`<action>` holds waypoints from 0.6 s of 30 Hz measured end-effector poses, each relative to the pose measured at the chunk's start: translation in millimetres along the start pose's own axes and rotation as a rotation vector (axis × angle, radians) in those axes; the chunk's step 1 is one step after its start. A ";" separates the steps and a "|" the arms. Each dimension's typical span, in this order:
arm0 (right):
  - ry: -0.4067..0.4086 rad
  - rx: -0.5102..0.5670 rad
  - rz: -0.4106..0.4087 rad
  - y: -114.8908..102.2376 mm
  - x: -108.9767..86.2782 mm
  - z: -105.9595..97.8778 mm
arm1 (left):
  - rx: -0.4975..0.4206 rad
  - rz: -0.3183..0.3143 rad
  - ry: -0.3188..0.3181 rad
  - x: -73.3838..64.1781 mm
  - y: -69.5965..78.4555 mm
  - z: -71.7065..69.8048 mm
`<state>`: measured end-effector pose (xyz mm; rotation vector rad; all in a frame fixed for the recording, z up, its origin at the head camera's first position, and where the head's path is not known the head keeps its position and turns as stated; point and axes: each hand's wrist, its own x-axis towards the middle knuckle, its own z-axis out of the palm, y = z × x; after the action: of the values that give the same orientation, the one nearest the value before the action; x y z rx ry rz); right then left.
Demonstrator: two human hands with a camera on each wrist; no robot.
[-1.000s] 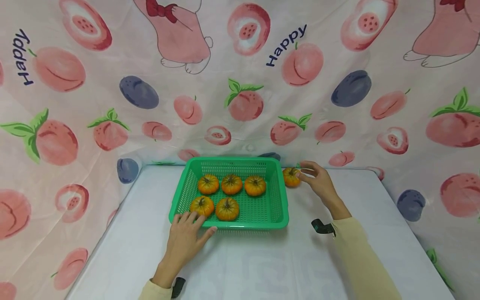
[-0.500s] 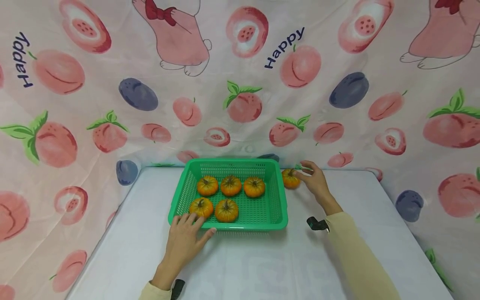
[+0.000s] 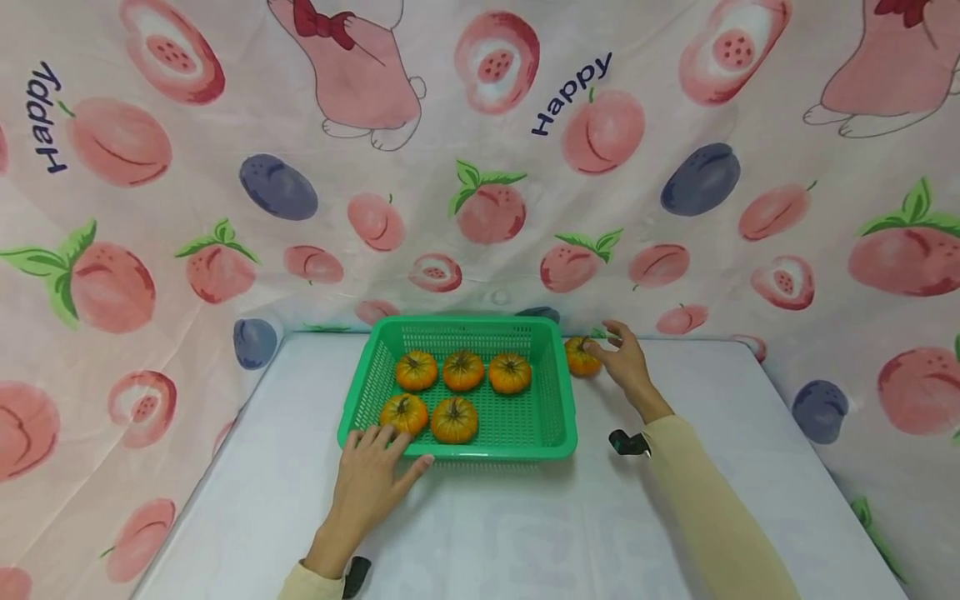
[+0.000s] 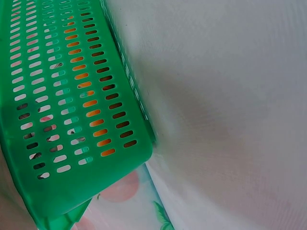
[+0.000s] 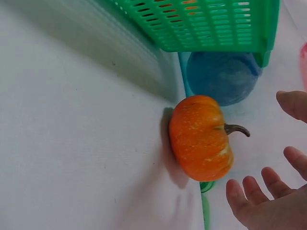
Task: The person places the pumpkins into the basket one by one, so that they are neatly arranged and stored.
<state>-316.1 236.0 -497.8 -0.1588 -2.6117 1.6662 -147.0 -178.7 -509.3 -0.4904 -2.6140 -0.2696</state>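
Observation:
In the head view, the left hand (image 3: pixel 367 479) rests on the near left rim of a green plastic basket (image 3: pixel 495 451), fingers laid over the edge and thumb spread outside. Several small orange pumpkins sit inside: three in the back row, two in front, with the front left pumpkin (image 3: pixel 403 412) by the left fingertips. Another pumpkin (image 5: pixel 200 139) stands on the table, right of the basket. The right hand (image 3: pixel 625 360) is beside it, fingers spread. In the right wrist view, a gap shows between the fingers (image 5: pixel 254 191) and the pumpkin's stem.
A white-covered table (image 3: pixel 495 533) bears the basket. Behind it hangs a fruit-printed cloth (image 3: pixel 480 208), close to the basket's back and the loose pumpkin. Dark wrist-worn pieces (image 3: pixel 628 442) stick out from both sleeves.
The right forearm has shifted slightly left and forward, and the right hand has come a little closer over the loose pumpkin. The left hand and the basket stay where they were.

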 end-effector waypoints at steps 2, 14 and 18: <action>-0.003 -0.010 0.005 -0.1 1.5 1.4 | -0.002 0.000 0.000 0.3 0.0 -0.2; -0.023 -0.034 0.033 10.6 7.8 5.6 | 0.016 0.018 0.020 -2.8 -1.1 3.0; -0.032 -0.047 0.024 12.3 12.4 6.9 | 0.011 0.007 0.009 -0.9 -1.3 2.7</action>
<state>-328.3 236.3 -512.1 -0.1679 -2.6839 1.6293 -147.9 -179.4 -512.3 -0.4934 -2.6030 -0.2547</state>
